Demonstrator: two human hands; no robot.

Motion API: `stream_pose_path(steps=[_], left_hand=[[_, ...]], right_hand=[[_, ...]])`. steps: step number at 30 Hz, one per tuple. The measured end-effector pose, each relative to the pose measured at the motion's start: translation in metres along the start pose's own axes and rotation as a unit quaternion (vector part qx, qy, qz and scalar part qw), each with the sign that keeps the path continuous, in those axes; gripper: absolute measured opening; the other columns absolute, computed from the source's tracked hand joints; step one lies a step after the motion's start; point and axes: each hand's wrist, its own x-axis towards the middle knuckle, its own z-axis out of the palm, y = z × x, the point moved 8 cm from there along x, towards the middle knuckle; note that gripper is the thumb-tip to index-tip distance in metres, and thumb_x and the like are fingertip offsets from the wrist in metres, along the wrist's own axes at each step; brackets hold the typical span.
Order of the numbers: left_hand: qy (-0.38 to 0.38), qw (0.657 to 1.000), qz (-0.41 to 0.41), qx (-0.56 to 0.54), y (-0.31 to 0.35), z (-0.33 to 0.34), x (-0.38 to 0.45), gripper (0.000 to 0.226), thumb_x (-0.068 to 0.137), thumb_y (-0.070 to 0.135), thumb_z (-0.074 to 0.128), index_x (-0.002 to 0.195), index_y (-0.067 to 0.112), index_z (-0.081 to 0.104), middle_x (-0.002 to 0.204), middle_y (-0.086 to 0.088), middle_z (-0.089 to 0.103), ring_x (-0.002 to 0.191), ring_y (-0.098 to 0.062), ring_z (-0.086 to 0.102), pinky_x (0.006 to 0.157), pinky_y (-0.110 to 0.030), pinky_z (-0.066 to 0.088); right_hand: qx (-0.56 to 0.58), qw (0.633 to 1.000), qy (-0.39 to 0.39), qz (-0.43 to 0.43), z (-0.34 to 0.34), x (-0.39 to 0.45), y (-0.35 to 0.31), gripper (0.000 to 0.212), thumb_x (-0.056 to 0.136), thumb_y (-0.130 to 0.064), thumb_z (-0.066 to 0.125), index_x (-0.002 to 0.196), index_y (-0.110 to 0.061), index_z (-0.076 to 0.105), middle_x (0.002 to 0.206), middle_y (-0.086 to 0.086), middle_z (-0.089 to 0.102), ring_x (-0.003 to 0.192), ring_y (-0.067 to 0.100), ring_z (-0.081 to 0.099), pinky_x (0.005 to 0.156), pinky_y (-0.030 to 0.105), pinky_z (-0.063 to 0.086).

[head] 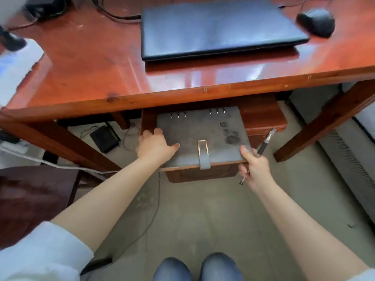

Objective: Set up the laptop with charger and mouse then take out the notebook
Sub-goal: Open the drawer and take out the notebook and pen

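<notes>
Grey and ring-bound, the notebook [203, 138] with its strap clasp lies over the open wooden drawer [199, 175] under the desk [97, 78]. The left hand [155, 146] grips its left edge, thumb on the cover, fingers curled round the side. The right hand [253, 167] pinches the near right corner while also clutching a pen [263, 144]. Farther back on the desk lies the closed laptop [219, 27], a charger cable [115, 16] at its left side and the black mouse [316, 22] just beside it on the right.

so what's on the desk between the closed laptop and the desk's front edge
Nothing: in the head view, bare desk between laptop and front edge.
</notes>
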Motion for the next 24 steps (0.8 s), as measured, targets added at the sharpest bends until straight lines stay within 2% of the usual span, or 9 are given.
stream_pose_path(steps=[2,5,7,10,11,14,18,21,24], left_hand=[[-0.026,0.999,0.016,0.009,-0.003,-0.011,-0.015,0.069,0.081,0.048,0.06,0.132,0.007,0.038,0.131,-0.022,0.044,0.122,-0.039,0.041,0.098,-0.047,0.042],[-0.089,0.996,0.009,0.013,-0.018,-0.032,-0.035,0.07,0.082,0.052,0.056,0.129,0.002,0.04,0.13,-0.024,0.048,0.121,-0.038,0.044,0.097,-0.044,0.042],[-0.171,0.985,-0.024,-0.028,-0.035,-0.045,-0.051,0.067,0.086,0.051,0.05,0.131,0.003,0.04,0.134,-0.02,0.048,0.121,-0.033,0.047,0.1,-0.04,0.04],[-0.325,0.912,-0.106,-0.228,-0.058,-0.064,-0.084,0.041,0.092,0.048,0.041,0.109,0.015,0.057,0.113,-0.007,0.058,0.096,-0.019,0.059,0.09,-0.033,0.046],[-0.336,0.888,-0.123,-0.287,-0.058,-0.069,-0.091,0.036,0.093,0.047,0.038,0.102,0.019,0.058,0.112,-0.003,0.059,0.094,-0.018,0.059,0.087,-0.031,0.045],[-0.22,0.895,-0.125,-0.368,-0.07,-0.109,-0.087,0.039,0.096,0.042,0.034,0.102,0.015,0.061,0.109,-0.005,0.064,0.098,-0.022,0.059,0.092,-0.034,0.045],[-0.058,0.877,-0.16,-0.45,-0.087,-0.159,-0.069,0.038,0.097,0.039,0.033,0.084,0.012,0.056,0.087,-0.008,0.058,0.082,-0.022,0.053,0.076,-0.032,0.042],[0.016,0.907,-0.15,-0.393,-0.094,-0.2,-0.036,0.045,0.098,0.035,0.035,0.061,0.011,0.044,0.063,-0.004,0.046,0.076,-0.024,0.044,0.069,-0.032,0.034],[0.034,0.945,-0.147,-0.292,-0.092,-0.231,0.002,0.049,0.098,0.032,0.034,0.055,0.011,0.039,0.08,-0.022,0.06,0.085,-0.036,0.051,0.073,-0.039,0.039]], right_hand=[[-0.029,0.999,-0.012,0.022,0.0,-0.022,-0.011,0.033,0.096,-0.004,0.043,0.064,-0.013,0.044,0.037,-0.011,0.047,0.019,-0.001,0.028,0.026,0.004,0.016],[-0.09,0.994,-0.04,0.047,0.019,-0.054,-0.035,0.035,0.096,-0.004,0.043,0.063,-0.013,0.043,0.035,-0.012,0.045,0.021,-0.001,0.028,0.025,0.005,0.016],[-0.116,0.988,-0.071,0.067,0.048,-0.075,-0.056,0.034,0.096,-0.005,0.042,0.063,-0.014,0.043,0.031,-0.012,0.045,0.02,-0.003,0.029,0.025,0.005,0.016],[-0.144,0.977,-0.132,0.091,0.103,-0.098,-0.09,0.032,0.097,-0.007,0.04,0.066,-0.015,0.046,0.029,-0.011,0.05,0.019,-0.003,0.033,0.024,0.004,0.016],[-0.157,0.973,-0.143,0.088,0.116,-0.098,-0.099,0.031,0.097,-0.008,0.042,0.066,-0.015,0.046,0.029,-0.011,0.051,0.019,-0.003,0.034,0.024,0.005,0.016],[-0.165,0.973,-0.132,0.088,0.162,-0.096,-0.122,0.03,0.095,-0.011,0.048,0.065,-0.016,0.047,0.029,-0.01,0.051,0.019,-0.003,0.035,0.024,0.006,0.019],[-0.281,0.953,-0.094,0.068,0.21,-0.087,-0.132,0.024,0.089,-0.021,0.059,0.07,-0.017,0.045,0.053,-0.005,0.043,0.033,0.002,0.037,0.033,0.013,0.023],[-0.44,0.889,-0.118,0.038,0.245,-0.074,-0.128,0.025,0.086,-0.021,0.062,0.069,-0.012,0.047,0.058,-0.002,0.041,0.05,0.01,0.037,0.045,0.022,0.026],[-0.502,0.855,-0.124,0.037,0.282,-0.045,-0.129,0.027,0.084,-0.024,0.063,0.064,-0.013,0.049,0.068,0.003,0.052,0.063,0.019,0.048,0.057,0.026,0.035]])
